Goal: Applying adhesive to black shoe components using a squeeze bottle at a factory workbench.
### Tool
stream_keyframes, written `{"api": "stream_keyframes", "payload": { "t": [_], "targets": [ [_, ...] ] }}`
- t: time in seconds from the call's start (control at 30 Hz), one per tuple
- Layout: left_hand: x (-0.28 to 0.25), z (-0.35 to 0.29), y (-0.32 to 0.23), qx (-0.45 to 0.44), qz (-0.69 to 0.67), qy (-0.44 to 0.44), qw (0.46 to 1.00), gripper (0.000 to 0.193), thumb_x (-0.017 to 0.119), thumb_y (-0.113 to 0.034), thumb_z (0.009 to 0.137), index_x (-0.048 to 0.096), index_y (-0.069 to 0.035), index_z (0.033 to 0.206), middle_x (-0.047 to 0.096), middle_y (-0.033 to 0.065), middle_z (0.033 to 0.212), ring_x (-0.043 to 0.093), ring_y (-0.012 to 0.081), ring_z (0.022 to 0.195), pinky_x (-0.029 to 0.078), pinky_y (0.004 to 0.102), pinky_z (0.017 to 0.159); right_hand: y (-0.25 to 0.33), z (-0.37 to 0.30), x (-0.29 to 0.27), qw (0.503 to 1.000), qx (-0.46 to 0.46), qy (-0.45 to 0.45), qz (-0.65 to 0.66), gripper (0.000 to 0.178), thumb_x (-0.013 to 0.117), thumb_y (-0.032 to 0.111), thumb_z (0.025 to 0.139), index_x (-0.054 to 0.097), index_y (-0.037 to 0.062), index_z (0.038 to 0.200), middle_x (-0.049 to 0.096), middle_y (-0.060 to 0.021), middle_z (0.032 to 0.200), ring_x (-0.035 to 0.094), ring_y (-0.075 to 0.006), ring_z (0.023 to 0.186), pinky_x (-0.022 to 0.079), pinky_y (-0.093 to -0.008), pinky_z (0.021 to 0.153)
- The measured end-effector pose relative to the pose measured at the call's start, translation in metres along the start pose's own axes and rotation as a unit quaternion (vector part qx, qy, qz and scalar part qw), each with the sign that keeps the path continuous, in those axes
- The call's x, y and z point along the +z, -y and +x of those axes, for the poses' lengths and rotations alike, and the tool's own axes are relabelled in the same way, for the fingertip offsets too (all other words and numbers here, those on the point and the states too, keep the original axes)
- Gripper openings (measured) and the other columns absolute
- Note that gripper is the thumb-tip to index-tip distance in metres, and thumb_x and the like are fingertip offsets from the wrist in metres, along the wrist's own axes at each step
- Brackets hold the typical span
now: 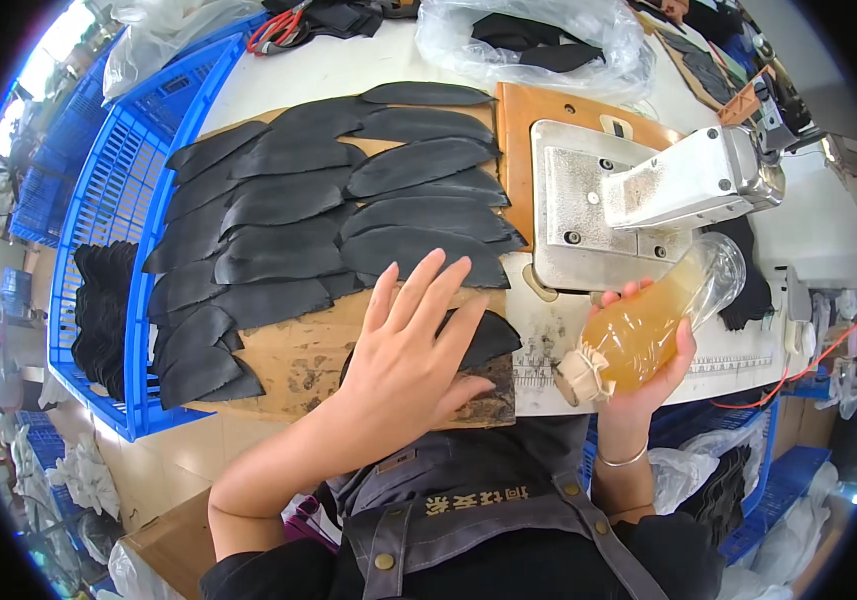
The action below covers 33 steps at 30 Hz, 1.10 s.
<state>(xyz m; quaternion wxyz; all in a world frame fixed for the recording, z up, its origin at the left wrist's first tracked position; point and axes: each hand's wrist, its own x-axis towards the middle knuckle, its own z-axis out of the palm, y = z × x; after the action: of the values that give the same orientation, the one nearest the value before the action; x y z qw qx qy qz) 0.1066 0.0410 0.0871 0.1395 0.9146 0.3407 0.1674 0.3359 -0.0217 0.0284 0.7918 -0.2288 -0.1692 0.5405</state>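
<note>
My left hand (412,345) lies flat, fingers spread, on a black leaf-shaped leather piece (489,338) at the near edge of a stained cardboard sheet (299,362). Several more black pieces (349,205) lie overlapped in rows across that sheet. My right hand (649,375) grips a clear plastic bottle (649,325) of amber liquid, tilted with its cloth-wrapped mouth (582,373) pointing down and left, just right of the piece under my left hand.
A grey metal machine plate (574,215) and white machine arm (694,180) stand on the white table to the right. A blue crate (114,210) holding stacked black pieces sits at the left. Plastic bags (539,40) lie at the back. A red cable (819,355) hangs at the right.
</note>
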Motion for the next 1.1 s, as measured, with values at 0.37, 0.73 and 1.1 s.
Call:
{"api": "stream_keyframes", "payload": {
  "t": [0.37, 0.73, 1.1],
  "targets": [
    [-0.001, 0.013, 0.007, -0.012, -0.008, -0.009, 1.0, 0.033, 0.073, -0.019, 0.07, 0.06, -0.005, 0.097, 0.044, 0.0161, 0.129, 0.036, 0.0348, 0.126, 0.027, 0.0525, 0.102, 0.004, 0.002, 0.006, 0.999, 0.033, -0.039, -0.006, 0.05, 0.046, 0.044, 0.088, 0.046, 0.0044, 0.119, 0.055, -0.0113, 0.107, 0.056, -0.0289, 0.099, 0.048, -0.0439, 0.085],
    [0.015, 0.008, 0.013, -0.057, -0.166, -0.061, 0.983, 0.013, 0.069, -0.006, 0.068, 0.056, -0.004, 0.072, 0.05, 0.0146, 0.127, 0.039, 0.037, 0.125, 0.034, 0.0435, 0.1, -0.015, -0.02, 0.03, 0.987, 0.023, 0.158, 0.024, 0.072, 0.06, 0.042, 0.074, 0.032, 0.0057, 0.129, 0.05, -0.0157, 0.108, 0.055, -0.0346, 0.099, 0.039, -0.0529, 0.095],
    [0.011, -0.011, 0.025, -0.064, -0.206, -0.15, 0.965, 0.013, 0.068, -0.005, 0.071, 0.055, -0.006, 0.076, 0.052, 0.0148, 0.124, 0.044, 0.0334, 0.121, 0.035, 0.042, 0.099, -0.025, -0.027, 0.032, 0.984, 0.071, 0.126, -0.102, 0.069, 0.054, 0.044, 0.079, 0.031, 0.0043, 0.13, 0.048, -0.0139, 0.106, 0.055, -0.0295, 0.096, 0.036, -0.0545, 0.1]
  ]
}}
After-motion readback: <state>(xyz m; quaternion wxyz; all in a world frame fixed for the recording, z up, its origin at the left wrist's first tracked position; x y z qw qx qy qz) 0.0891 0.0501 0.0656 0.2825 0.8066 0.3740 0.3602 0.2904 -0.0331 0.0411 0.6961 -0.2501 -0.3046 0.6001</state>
